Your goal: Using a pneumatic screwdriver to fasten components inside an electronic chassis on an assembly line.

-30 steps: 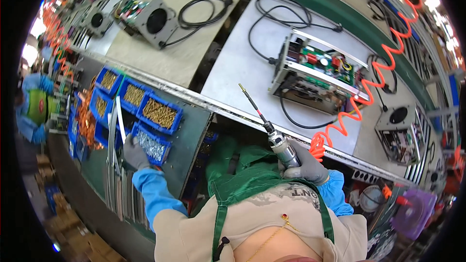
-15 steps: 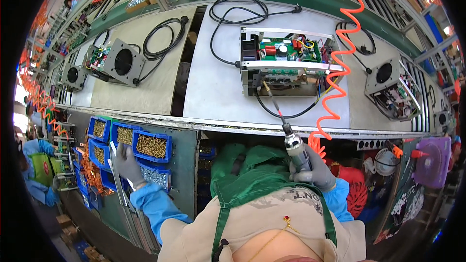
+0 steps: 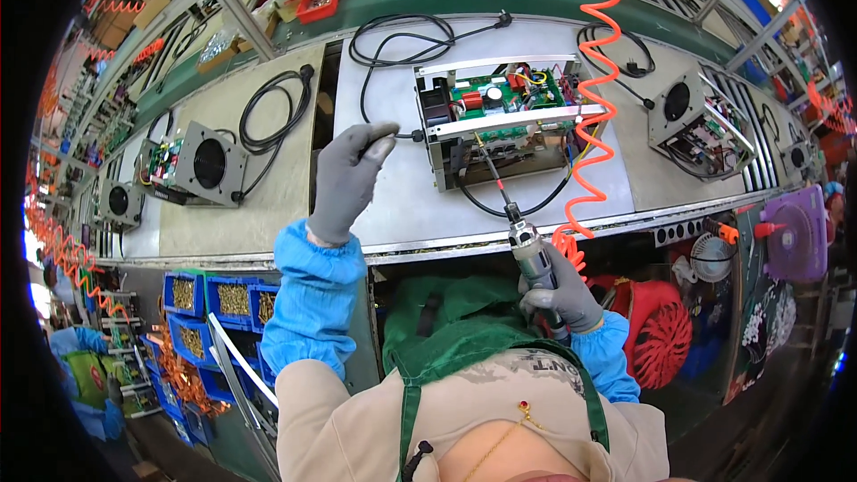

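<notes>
My right hand (image 3: 573,296), in a grey glove, is closed round an air screwdriver (image 3: 530,257). Its long bit slants up and left, with the tip by the lower rail of an open-frame power unit (image 3: 500,118). Whether the tip touches the unit, I cannot tell. That unit has a green circuit board, a black fan at its left end and a black power cord. Left of the unit, my gloved left hand (image 3: 344,180) is raised over the worktop, thumb and forefinger brought together. Anything held between those fingertips is too small to make out.
Blue bins (image 3: 234,296) of brass-coloured screws stand at lower left beside a metal rail. An orange coiled hose (image 3: 596,89) hangs in front of the unit's right end. Similar units (image 3: 210,161) with cords sit on either side. A purple fan (image 3: 793,234) stands at right.
My left hand has moved from the screw bins up and right to beside the unit, fingers now pinched. The screwdriver stays in my right hand, its bit tip still near the unit. The view has shifted.
</notes>
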Action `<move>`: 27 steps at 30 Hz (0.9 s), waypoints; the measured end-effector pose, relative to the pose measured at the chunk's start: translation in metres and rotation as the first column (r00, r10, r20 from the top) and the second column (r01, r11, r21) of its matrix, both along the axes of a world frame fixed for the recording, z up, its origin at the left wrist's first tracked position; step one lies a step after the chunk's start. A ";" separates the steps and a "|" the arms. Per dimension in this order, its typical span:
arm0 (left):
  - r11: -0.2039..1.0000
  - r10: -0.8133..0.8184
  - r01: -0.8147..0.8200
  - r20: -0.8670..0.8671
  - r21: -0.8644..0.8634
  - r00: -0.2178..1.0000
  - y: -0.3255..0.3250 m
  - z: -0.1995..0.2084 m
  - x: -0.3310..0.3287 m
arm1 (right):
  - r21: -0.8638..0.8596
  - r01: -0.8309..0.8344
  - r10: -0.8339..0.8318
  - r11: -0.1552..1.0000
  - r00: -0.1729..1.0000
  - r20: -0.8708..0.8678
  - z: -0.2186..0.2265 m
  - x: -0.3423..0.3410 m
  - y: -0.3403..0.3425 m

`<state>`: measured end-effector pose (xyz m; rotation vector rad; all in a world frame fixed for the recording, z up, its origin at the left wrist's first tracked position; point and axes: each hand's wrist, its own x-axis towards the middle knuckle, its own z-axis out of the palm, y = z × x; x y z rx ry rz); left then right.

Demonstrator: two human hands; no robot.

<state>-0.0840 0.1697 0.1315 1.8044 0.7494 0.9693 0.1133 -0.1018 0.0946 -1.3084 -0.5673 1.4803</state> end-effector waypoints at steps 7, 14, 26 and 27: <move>0.801 -0.071 0.213 -0.265 0.559 0.962 0.037 0.007 0.065 | 0.039 0.032 -0.035 0.999 0.997 0.063 -0.005 -0.018 0.011; 0.675 -0.162 0.413 -0.424 0.611 0.891 0.028 0.000 0.098 | 0.034 0.164 -0.168 0.986 0.959 0.230 -0.033 -0.034 -0.011; 0.936 -0.322 0.302 0.092 0.181 0.942 -0.022 0.020 0.063 | 0.034 0.187 -0.189 0.982 0.981 0.053 0.008 -0.035 0.001; 0.910 -0.412 0.413 0.019 -0.030 0.911 -0.023 0.004 0.056 | 0.023 0.153 -0.154 0.988 0.988 0.032 0.008 -0.038 0.006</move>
